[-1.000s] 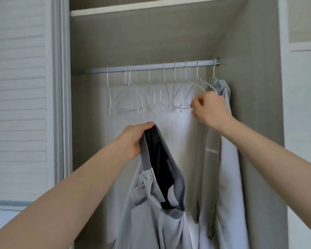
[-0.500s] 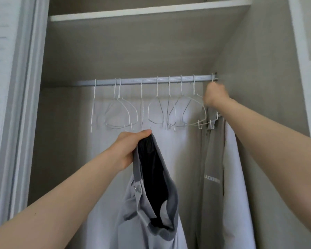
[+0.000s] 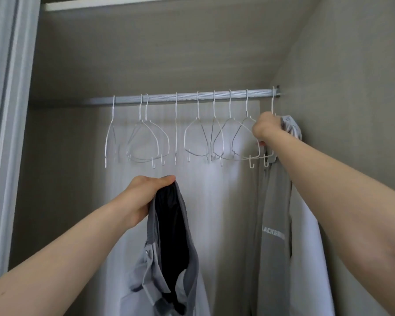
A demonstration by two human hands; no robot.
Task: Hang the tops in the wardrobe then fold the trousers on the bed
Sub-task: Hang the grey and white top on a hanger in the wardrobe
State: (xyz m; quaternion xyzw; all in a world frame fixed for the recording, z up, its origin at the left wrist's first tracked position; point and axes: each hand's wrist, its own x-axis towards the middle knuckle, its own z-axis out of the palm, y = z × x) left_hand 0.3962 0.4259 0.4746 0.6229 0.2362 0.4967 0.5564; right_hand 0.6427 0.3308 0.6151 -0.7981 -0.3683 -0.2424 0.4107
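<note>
Hanging step: the left hand (image 3: 144,197) grips a grey top (image 3: 169,258) below the rail (image 3: 192,98). The right hand (image 3: 266,128) clutches a hanger (image 3: 244,142) near the rail's right end. Next, lift that hanger off.

A single wide-angle camera, worn on the person's head, looked forward and tilted upward into the open wardrobe. It sat close enough that the grey textured back wall (image 3: 146,53) filled most of the frame, and the ribbed silver metal hanging rail (image 3: 187,96) ran across the upper middle, just above eye level. The white sliding-door frame (image 3: 7,110) closed off the left edge, and the wardrobe's grey right side wall (image 3: 351,76) the right. Both forearms entered from the bottom corners, large and near the lens. Straight lines bowed toward the edges. There was no second view to share the scene.
</note>
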